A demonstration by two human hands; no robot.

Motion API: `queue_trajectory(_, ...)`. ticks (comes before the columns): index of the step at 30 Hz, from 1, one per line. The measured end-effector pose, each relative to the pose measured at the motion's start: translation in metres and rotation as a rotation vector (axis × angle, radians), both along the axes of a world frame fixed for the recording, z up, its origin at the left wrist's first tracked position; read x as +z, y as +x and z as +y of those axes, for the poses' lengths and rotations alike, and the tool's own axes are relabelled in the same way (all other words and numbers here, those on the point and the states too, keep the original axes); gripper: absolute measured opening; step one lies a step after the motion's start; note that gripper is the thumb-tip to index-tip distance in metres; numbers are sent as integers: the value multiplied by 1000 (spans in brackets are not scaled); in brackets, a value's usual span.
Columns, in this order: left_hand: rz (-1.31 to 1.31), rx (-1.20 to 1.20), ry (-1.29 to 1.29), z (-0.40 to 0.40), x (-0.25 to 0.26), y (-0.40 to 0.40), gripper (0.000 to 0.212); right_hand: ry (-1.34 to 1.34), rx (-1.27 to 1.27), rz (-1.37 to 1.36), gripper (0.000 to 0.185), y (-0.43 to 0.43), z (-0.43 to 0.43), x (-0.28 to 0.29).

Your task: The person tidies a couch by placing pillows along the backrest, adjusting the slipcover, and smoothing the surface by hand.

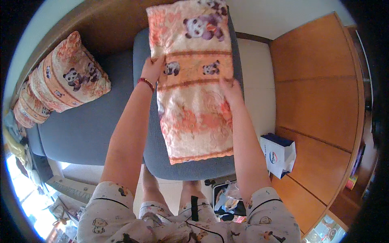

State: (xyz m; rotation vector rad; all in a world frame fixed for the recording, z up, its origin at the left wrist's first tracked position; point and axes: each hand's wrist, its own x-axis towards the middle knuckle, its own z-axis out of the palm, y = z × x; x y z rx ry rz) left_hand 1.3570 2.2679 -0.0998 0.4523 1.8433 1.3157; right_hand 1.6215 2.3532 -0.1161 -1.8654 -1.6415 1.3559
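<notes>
A plush panda-print cloth [194, 103], orange and cream and laid out as a long rectangle, lies over a grey upholstered seat section [188, 171]. At its left edge my left hand [153, 68], with a dark red beaded bracelet at the wrist, pinches the fabric beside an orange band. My right hand [231, 89] is at the cloth's right edge, slightly blurred; its fingers touch the fabric, but whether they grip it cannot be told.
Matching panda-print cushions [68, 73] lean on the grey sofa [85, 133] at left. A wooden cabinet [316, 103] stands right, with a white and blue paper bag [278, 155] beside it. An open bin or case [229, 200] with mixed items sits below the seat.
</notes>
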Motion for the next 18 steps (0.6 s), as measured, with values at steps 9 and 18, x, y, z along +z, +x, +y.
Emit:
queue_trajectory(9, -213, -343, -254, -208, -14, 107, 34, -353, -116, 165, 48, 82, -161, 8)
queue_trajectory(18, -269, -337, -173, -255, -50, 125, 33, -487, -47, -66, 63, 72, -163, 16)
